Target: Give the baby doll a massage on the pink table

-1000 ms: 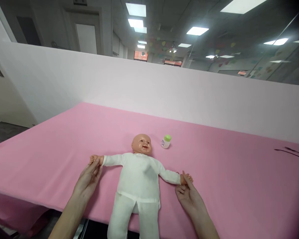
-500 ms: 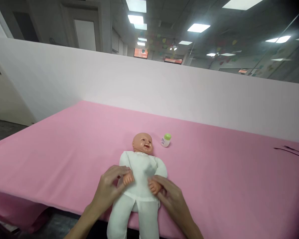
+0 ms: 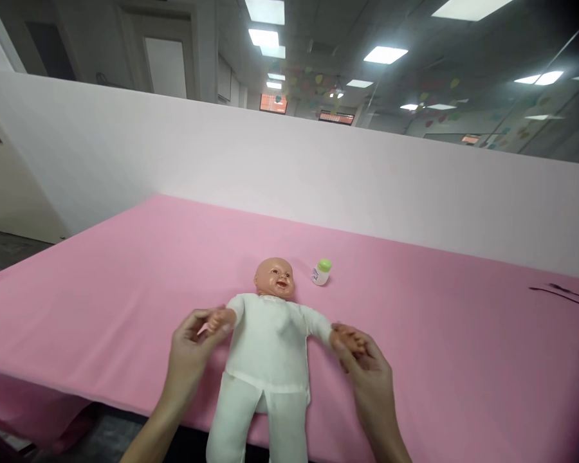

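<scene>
A baby doll (image 3: 273, 341) in a white cloth suit lies on its back, head toward the far wall and legs reaching over the table's near edge. My left hand (image 3: 190, 344) is closed around the doll's hand on the left, thumb underneath and fingers above. On the other side my right hand (image 3: 367, 366) grips the doll's other hand between thumb and fingers. Both doll arms are spread outward from the body. Beside the doll's head stands a small white jar (image 3: 321, 272) with a green lid, touched by neither hand.
A pink cloth (image 3: 429, 334) covers the table and hangs over its near edge. Two thin dark cables (image 3: 567, 292) lie at the far right. A white low wall (image 3: 289, 167) with glass above closes off the back. A door (image 3: 9, 186) is at the left.
Both my hands have moved apart, drawing the doll's arms from in front of its belly out to the sides. The doll's body and the jar stay in place.
</scene>
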`<move>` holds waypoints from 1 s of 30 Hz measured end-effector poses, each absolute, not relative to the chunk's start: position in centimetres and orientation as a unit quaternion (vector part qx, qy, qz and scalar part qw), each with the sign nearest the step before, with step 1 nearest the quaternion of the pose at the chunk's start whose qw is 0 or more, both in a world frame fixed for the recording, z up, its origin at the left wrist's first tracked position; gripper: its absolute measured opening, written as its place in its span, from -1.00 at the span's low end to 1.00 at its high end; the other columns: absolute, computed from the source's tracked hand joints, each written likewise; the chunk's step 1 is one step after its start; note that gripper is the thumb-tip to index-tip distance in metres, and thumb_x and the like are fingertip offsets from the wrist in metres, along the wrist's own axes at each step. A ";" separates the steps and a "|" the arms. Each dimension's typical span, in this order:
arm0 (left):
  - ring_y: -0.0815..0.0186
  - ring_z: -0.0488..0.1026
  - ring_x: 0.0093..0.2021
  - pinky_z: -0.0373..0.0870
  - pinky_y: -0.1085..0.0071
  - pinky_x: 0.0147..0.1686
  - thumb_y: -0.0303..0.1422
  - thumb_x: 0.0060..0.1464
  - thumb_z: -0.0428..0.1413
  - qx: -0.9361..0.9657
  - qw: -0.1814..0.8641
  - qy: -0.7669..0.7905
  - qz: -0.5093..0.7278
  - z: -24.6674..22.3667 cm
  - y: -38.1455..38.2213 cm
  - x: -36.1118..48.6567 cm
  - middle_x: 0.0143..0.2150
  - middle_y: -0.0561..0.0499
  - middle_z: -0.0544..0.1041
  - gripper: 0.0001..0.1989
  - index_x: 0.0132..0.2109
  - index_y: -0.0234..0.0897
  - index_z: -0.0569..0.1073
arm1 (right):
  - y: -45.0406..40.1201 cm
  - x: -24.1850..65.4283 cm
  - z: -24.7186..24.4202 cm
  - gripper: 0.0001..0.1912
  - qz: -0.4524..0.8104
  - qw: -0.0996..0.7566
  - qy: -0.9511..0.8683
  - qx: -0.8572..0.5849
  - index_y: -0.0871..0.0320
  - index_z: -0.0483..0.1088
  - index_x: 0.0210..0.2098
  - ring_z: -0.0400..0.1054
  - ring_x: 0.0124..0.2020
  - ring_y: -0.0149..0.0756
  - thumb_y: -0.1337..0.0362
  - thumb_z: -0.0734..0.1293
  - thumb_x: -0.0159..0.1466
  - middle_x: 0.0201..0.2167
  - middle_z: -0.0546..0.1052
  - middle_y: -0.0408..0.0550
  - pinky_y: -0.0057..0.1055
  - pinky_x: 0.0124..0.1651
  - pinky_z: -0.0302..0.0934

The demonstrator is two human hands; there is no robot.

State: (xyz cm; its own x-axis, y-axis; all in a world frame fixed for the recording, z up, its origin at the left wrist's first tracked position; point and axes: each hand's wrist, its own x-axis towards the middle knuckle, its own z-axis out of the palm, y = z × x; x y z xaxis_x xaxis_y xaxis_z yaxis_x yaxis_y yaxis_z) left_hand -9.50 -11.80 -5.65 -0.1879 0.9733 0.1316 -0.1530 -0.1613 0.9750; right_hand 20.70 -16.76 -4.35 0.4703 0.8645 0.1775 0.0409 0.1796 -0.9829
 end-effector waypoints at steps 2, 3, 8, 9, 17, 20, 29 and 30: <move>0.13 0.63 -0.04 0.60 0.28 -0.08 -0.25 0.12 0.37 0.592 0.395 0.423 0.560 -5.9 -12.4 -8.2 -0.08 -0.08 0.70 -0.81 -0.14 -0.18 0.65 | -17.3 19.0 -4.0 -0.73 0.309 0.539 -0.561 -0.547 0.06 0.65 -0.14 0.56 -0.07 -0.11 0.16 0.56 0.16 -0.09 0.69 0.03 -0.26 0.02 0.49; 0.11 0.63 -0.03 0.59 0.24 -0.05 -0.28 0.14 0.35 0.651 0.362 0.397 0.536 -6.1 -12.7 -7.7 -0.09 -0.07 0.70 -0.85 -0.13 -0.15 0.67 | -17.4 18.3 -4.0 -0.76 0.315 0.486 -0.615 -0.535 0.05 0.66 -0.14 0.57 -0.05 -0.08 0.20 0.53 0.19 -0.10 0.70 0.04 -0.21 0.07 0.48; 0.10 0.62 0.00 0.57 0.20 0.04 -0.30 0.15 0.34 0.669 0.347 0.387 0.531 -6.2 -12.5 -7.9 -0.08 -0.09 0.70 -0.87 -0.14 -0.13 0.69 | -16.9 17.8 -5.0 -0.75 0.343 0.508 -0.569 -0.548 0.08 0.67 -0.17 0.57 -0.11 -0.09 0.17 0.54 0.15 -0.11 0.70 0.06 -0.26 -0.03 0.50; 0.12 0.62 -0.03 0.58 0.25 0.00 -0.28 0.13 0.36 0.610 0.384 0.413 0.556 -6.1 -12.2 -8.4 -0.09 -0.08 0.69 -0.85 -0.14 -0.15 0.68 | -16.6 18.6 -5.1 -0.70 0.353 0.551 -0.512 -0.557 0.09 0.66 -0.18 0.56 -0.19 -0.15 0.15 0.58 0.11 -0.12 0.70 0.06 -0.32 -0.14 0.51; 0.42 0.56 -0.20 0.56 0.60 -0.21 -0.39 0.00 0.44 0.126 0.567 0.433 0.690 -6.4 -9.9 -12.6 -0.18 0.06 0.58 -0.77 -0.19 -0.24 0.60 | -15.2 23.9 -6.3 -0.68 0.473 0.727 -0.139 -0.478 0.03 0.58 -0.26 0.02 -0.65 -0.60 0.16 0.65 0.03 -0.37 0.58 -0.17 -0.63 -0.68 0.11; 0.38 0.57 -0.14 0.56 0.58 -0.16 -0.30 -0.06 0.49 0.184 0.540 0.432 0.698 -5.9 -10.6 -11.9 -0.14 0.05 0.60 -0.68 -0.16 -0.24 0.60 | -15.9 22.4 -5.6 -0.66 0.464 0.724 -0.171 -0.481 0.04 0.57 -0.26 0.15 -0.61 -0.58 0.13 0.66 0.03 -0.35 0.58 -0.17 -0.63 -0.63 0.19; 0.11 0.62 -0.02 0.59 0.21 -0.01 -0.22 0.14 0.36 0.624 0.374 0.407 0.553 -5.9 -12.6 -7.9 -0.08 -0.08 0.69 -0.82 -0.13 -0.14 0.66 | -17.6 17.2 -5.0 -0.78 0.311 0.489 -0.611 -0.539 0.05 0.65 -0.15 0.57 0.00 -0.05 0.19 0.51 0.20 -0.07 0.68 0.05 -0.20 0.10 0.47; 0.10 0.62 -0.01 0.58 0.18 0.02 -0.24 0.16 0.34 0.665 0.345 0.389 0.536 -6.3 -12.9 -7.5 -0.10 -0.08 0.69 -0.86 -0.14 -0.12 0.67 | -17.6 16.8 -5.8 -0.79 0.299 0.474 -0.629 -0.539 0.04 0.66 -0.14 0.57 0.01 -0.04 0.20 0.49 0.22 -0.05 0.68 0.05 -0.18 0.12 0.46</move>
State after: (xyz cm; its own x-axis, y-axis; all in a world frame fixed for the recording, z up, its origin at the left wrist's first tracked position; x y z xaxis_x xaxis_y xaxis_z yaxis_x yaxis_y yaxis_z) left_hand -7.53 -12.86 -6.26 0.1227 0.8877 0.4439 0.1485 -0.4586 0.8761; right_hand 16.84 -17.64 -5.82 0.0305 0.9613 0.2737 0.3946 0.2400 -0.8870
